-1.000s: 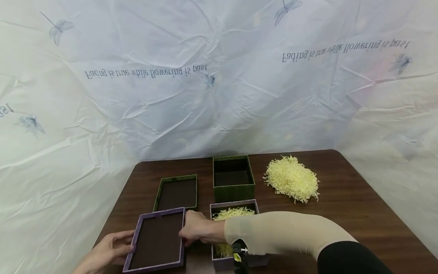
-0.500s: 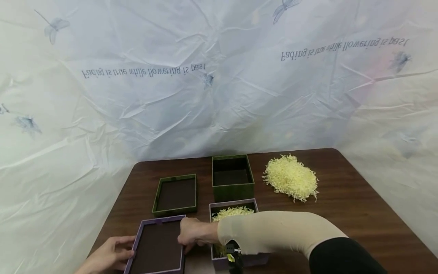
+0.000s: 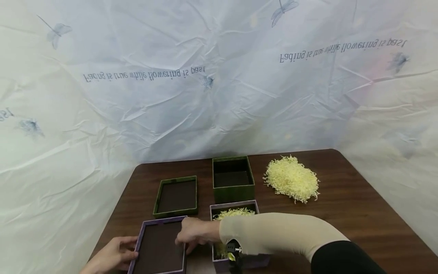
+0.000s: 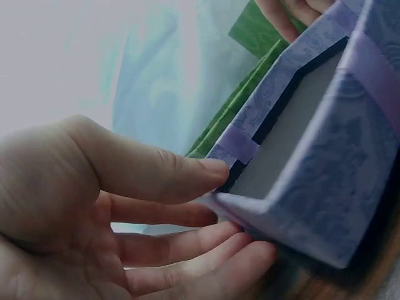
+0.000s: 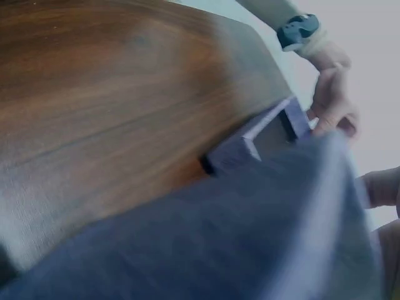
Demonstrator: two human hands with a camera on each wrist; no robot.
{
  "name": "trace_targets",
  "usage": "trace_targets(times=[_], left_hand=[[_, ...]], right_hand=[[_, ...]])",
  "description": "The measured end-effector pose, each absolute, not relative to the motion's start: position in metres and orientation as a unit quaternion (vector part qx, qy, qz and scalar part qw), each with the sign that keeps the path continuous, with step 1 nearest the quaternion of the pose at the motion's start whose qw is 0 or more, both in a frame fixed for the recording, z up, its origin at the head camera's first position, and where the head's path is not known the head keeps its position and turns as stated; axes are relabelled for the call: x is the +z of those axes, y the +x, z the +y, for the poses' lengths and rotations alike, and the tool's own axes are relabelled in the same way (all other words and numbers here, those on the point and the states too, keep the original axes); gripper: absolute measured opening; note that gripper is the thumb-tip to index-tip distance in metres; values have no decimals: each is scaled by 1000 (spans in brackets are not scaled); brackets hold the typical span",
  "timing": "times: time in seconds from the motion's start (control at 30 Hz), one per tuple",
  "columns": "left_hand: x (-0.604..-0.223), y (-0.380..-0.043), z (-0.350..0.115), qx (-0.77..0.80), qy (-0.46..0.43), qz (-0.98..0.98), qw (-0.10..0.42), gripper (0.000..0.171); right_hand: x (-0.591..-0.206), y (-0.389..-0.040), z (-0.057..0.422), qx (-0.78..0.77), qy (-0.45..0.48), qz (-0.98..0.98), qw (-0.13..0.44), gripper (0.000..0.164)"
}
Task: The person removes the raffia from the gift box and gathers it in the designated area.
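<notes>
A shallow purple box lid (image 3: 161, 243) with a dark inside lies open side up at the near left, tilted little in the head view. My left hand (image 3: 114, 254) pinches its left rim, the thumb (image 4: 187, 172) on top and the fingers lower down the side. At the opposite rim my right hand (image 3: 195, 233) grips the edge with curled fingers, partly over the inside. Beside the lid stands a deep purple box (image 3: 254, 261) holding pale yellow shredded paper (image 3: 236, 213); my right forearm crosses over it and hides much of it.
Behind the purple lid lies a green lid (image 3: 176, 211). An open green box (image 3: 234, 193) stands behind the purple box. A heap of yellow shredded paper (image 3: 292, 179) sits at the back right of the brown wooden table (image 3: 359, 213). White printed sheeting (image 3: 219, 106) hangs around the table.
Both hands have brought the purple lid nearer and lower, away from the green lid, which now shows whole. The lid ends slightly further right. The boxes and paper heap have stayed put.
</notes>
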State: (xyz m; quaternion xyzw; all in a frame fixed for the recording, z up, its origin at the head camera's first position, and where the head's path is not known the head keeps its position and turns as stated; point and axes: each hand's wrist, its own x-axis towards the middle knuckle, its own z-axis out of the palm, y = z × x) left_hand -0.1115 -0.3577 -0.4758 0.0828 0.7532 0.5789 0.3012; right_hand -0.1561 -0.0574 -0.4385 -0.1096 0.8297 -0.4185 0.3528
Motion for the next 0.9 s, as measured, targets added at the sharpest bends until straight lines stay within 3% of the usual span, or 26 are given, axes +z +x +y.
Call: trace_targets(times=[0.2, 0.33, 0.53, 0.67, 0.9], left_hand=[[-466, -113, -355, 548, 69, 793, 257, 69], [-457, -113, -349, 522, 71, 824, 209, 66], [-440, -122, -333, 408, 51, 904, 119, 59], [-425, -128, -321, 352, 39, 931, 85, 60], [-411, -141, -300, 339, 72, 935, 80, 67]], right_hand=[[-421, -167, -42, -479, -119, 782, 379, 12], [-407, -169, -32, -456, -133, 814, 333, 15], [-394, -175, -10, -427, -173, 848, 262, 53], [-389, -177, 9, -444, -206, 838, 241, 48], [-385, -185, 38, -439, -258, 837, 200, 39]])
